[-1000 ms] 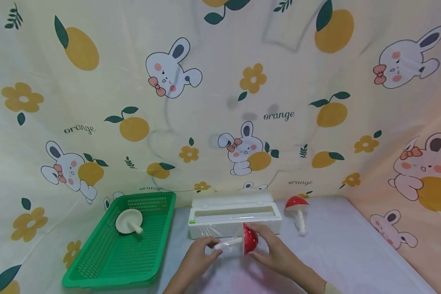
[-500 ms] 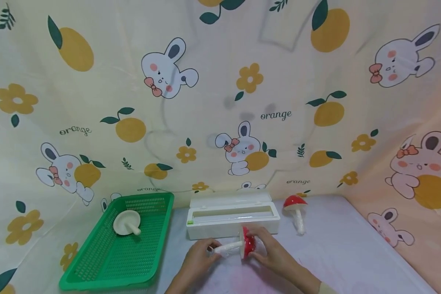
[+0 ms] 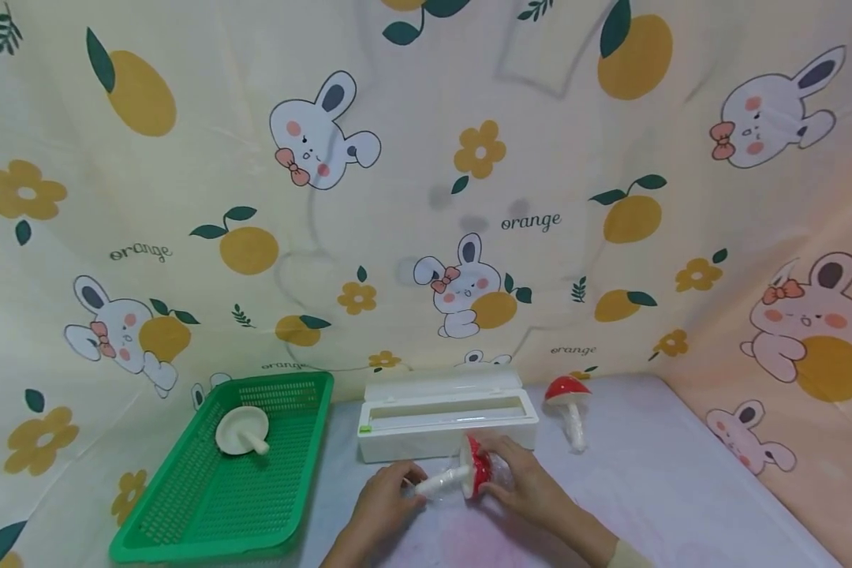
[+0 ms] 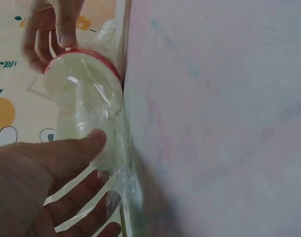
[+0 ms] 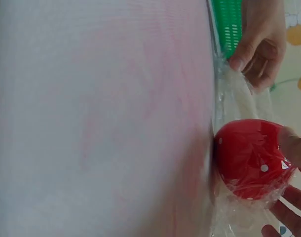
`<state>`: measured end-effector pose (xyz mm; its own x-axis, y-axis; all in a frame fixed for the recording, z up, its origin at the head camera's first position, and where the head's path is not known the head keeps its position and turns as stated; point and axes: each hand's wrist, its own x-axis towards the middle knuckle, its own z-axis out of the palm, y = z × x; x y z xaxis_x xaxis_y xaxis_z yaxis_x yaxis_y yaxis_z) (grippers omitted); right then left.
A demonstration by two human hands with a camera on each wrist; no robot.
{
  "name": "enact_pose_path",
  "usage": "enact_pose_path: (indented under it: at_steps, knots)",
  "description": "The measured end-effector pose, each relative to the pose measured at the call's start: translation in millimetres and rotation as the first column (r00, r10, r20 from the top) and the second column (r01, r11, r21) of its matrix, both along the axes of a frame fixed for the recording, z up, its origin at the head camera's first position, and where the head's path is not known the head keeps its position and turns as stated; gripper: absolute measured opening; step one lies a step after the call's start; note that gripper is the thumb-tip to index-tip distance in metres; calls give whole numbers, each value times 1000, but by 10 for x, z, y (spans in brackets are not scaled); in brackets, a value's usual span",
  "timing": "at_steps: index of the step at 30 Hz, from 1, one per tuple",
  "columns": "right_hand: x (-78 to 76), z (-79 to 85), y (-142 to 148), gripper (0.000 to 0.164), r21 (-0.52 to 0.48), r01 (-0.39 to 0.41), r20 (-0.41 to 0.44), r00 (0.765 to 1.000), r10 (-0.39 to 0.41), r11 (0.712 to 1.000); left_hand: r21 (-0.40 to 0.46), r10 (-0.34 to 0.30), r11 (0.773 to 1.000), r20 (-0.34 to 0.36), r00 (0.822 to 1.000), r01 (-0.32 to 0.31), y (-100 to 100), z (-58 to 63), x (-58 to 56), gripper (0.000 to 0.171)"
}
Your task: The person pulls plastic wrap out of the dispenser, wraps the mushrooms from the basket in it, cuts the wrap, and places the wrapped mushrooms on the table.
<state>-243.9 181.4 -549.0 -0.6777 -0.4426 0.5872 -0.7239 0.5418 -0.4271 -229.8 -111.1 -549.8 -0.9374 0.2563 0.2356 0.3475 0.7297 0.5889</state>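
A toy mushroom with a red, white-dotted cap [image 3: 479, 467] and a white stem [image 3: 442, 481] lies sideways in front of the cling film dispenser [image 3: 443, 448]. Clear cling film [image 4: 122, 180] wraps loosely round it, crinkled along the stem and over the cap. My left hand [image 3: 386, 502] pinches the film-covered stem end between thumb and fingers. At the other end, my right hand [image 3: 532, 483] grips the cap, thumb on the near side and fingers on the far side. Both wrist views show the mushroom low at the table's surface.
The white dispenser's lid is raised. Right of it lies another red-capped mushroom [image 3: 568, 392], its stem looking film-covered. On the left, a green basket [image 3: 255, 505] holds a mushroom [image 3: 236, 432] with its pale underside and stem up. A patterned cloth [image 3: 397, 197] hangs behind the table.
The mushroom has come slightly nearer and lower. Film that stretched near the stem and dispenser now gathers round the cap under my right hand. Both hands keep their hold; the head view has shifted a little.
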Motion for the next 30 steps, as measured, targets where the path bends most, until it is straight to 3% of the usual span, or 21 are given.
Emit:
enact_pose_path:
  at_steps: [4,10,17,22,26,30]
  knots:
    - [8,39,22,49,-50,-34,-14,999,33,998,19,45,999,14,999,-45,-66,17,52,20]
    - [-20,87,28,41,-77,-12,-24,1000,10,997,82,207,975,16,978,-208,-198,97,53,13]
    - [-83,152,36,39,-79,-14,-72,997,9,997,182,388,907,-1,922,-381,-368,89,-25,26]
    - [-212,251,50,37,-59,-29,-85,996,24,998,277,472,851,-35,881,-445,-423,51,-118,45]
    - [-367,341,83,37,-56,10,-33,999,-12,998,300,470,845,-21,883,-443,-461,20,-185,56]
    - [-532,432,107,36,-55,48,89,995,-43,997,315,424,857,19,905,-408,-498,-6,-263,66]
